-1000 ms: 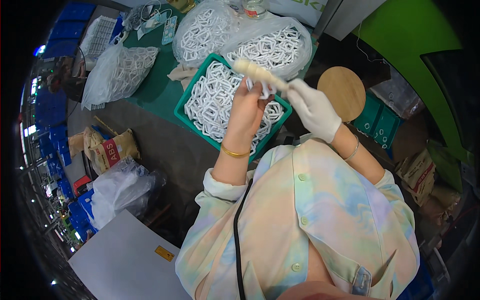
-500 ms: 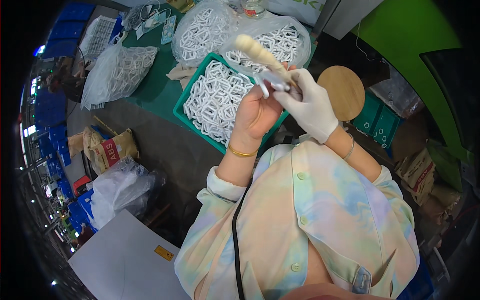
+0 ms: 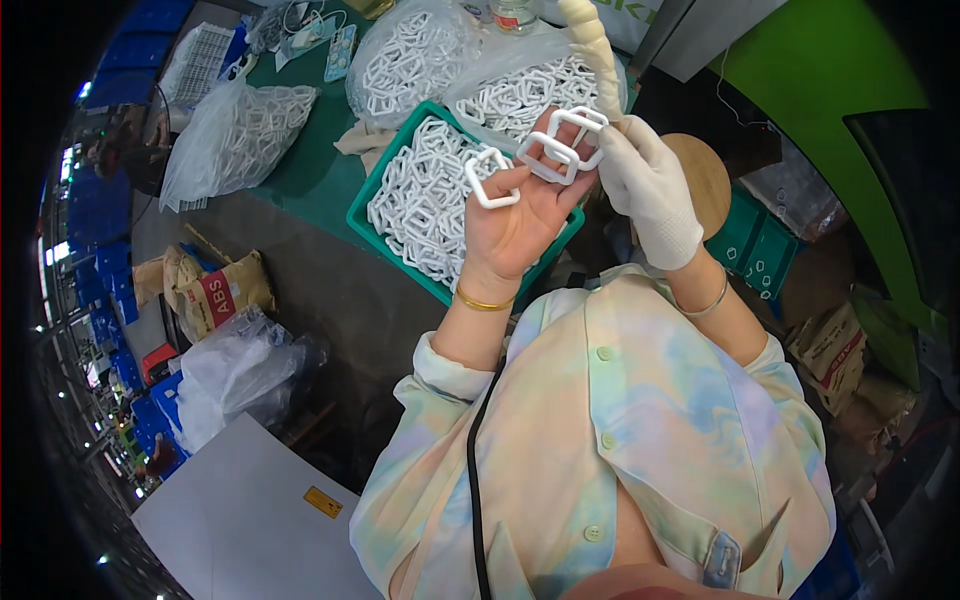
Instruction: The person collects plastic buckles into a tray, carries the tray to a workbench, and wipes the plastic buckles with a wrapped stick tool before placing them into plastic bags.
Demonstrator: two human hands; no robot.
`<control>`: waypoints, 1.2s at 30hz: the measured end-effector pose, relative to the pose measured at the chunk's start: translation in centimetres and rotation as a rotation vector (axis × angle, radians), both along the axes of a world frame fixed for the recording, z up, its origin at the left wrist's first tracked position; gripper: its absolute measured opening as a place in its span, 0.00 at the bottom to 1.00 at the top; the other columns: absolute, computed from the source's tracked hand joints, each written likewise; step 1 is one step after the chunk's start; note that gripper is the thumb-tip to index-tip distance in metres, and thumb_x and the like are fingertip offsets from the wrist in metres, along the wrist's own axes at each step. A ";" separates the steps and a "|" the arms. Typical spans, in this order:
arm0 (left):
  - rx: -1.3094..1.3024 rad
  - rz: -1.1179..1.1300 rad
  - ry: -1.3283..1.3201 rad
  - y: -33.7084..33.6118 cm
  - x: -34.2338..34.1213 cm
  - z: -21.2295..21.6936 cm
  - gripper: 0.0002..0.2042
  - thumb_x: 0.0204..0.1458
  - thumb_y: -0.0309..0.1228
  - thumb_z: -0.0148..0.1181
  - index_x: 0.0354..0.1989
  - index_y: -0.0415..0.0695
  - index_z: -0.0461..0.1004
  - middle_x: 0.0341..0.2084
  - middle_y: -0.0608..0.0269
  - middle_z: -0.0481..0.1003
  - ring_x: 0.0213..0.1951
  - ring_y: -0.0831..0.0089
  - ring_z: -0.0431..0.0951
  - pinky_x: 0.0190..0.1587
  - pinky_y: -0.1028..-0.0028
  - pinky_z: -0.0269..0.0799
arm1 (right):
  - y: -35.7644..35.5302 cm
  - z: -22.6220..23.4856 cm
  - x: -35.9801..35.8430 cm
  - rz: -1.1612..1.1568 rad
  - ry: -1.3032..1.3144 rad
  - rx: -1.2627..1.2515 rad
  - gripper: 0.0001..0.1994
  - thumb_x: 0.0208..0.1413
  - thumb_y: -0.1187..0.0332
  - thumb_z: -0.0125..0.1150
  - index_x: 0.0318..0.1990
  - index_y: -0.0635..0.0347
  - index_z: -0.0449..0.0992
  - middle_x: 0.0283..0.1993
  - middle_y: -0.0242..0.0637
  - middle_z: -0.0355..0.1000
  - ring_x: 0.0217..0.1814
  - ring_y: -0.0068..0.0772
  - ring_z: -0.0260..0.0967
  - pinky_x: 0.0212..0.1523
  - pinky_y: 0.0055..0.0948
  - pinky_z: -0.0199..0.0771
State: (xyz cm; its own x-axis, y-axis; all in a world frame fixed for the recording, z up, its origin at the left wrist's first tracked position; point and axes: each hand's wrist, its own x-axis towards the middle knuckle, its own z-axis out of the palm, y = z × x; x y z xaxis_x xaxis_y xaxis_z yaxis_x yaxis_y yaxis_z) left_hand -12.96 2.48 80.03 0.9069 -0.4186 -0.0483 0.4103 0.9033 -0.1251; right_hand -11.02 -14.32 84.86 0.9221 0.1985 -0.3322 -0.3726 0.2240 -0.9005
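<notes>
My left hand (image 3: 515,230) is bare, palm up, with its fingers partly spread and holding several white plastic links. One angular link (image 3: 497,202) hangs around the thumb. Two more overlap across the fingers, a nearer link (image 3: 556,150) and a farther link (image 3: 580,113). My right hand (image 3: 655,200), in a white glove, closes on a tool with a cream, ribbed handle (image 3: 592,45) that points up and away. The tool's other end is hidden by the hand. The right fingertips are close beside the farther link. Beneath my left hand, a green bin (image 3: 357,215) holds many similar links.
Clear bags of white links (image 3: 410,65) stand behind the bin, with another bag (image 3: 245,140) at the left of the green table (image 3: 335,180). A round wooden stool top (image 3: 705,185) and green trays (image 3: 765,240) lie to the right. A grey-white cabinet (image 3: 240,510) stands at lower left.
My right hand has shifted right and slightly down, and the tool handle has swung upright. My left hand has opened out, showing the links on its thumb and fingers.
</notes>
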 end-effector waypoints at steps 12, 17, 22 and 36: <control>0.021 0.029 0.024 0.9 0.7 0.6 0.31 0.52 0.23 0.49 0.68 0.37 0.54 0.66 0.46 0.60 0.69 0.49 0.57 0.73 0.49 0.45 | -1.0 -1.3 0.8 -0.044 -0.275 -0.138 0.14 0.69 0.62 0.47 0.49 0.64 0.72 0.36 0.26 0.70 0.40 0.15 0.65 0.39 0.22 0.66; 0.034 0.096 0.049 1.5 1.4 -0.2 0.32 0.52 0.21 0.49 0.69 0.41 0.54 0.64 0.45 0.62 0.68 0.48 0.57 0.72 0.47 0.47 | -1.6 -2.2 -0.5 0.106 -0.539 -0.676 0.10 0.66 0.62 0.48 0.44 0.59 0.72 0.30 0.50 0.72 0.32 0.55 0.71 0.33 0.39 0.69; 0.053 0.104 0.062 1.5 1.7 0.4 0.32 0.53 0.21 0.49 0.69 0.41 0.54 0.64 0.44 0.62 0.68 0.47 0.57 0.71 0.47 0.49 | -1.5 -3.0 -0.2 0.129 -0.469 -0.858 0.09 0.66 0.63 0.49 0.43 0.58 0.72 0.31 0.52 0.73 0.34 0.57 0.72 0.35 0.42 0.70; 1.114 0.252 -0.503 3.8 7.6 4.4 0.27 0.54 0.25 0.58 0.64 0.39 0.64 0.58 0.50 0.70 0.57 0.58 0.72 0.59 0.63 0.69 | -4.3 -2.4 1.6 -0.147 -0.444 -0.673 0.14 0.70 0.64 0.45 0.44 0.66 0.74 0.27 0.23 0.56 0.30 0.13 0.49 0.32 0.17 0.53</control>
State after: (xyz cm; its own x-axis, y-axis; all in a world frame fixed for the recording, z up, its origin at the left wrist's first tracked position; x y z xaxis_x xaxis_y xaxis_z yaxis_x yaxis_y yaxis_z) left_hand -5.38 6.23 84.42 0.9765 -0.1846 0.1108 -0.0095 0.4770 0.8788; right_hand -9.45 -18.60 82.50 0.9968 -0.0458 0.0649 0.0414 -0.3980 -0.9164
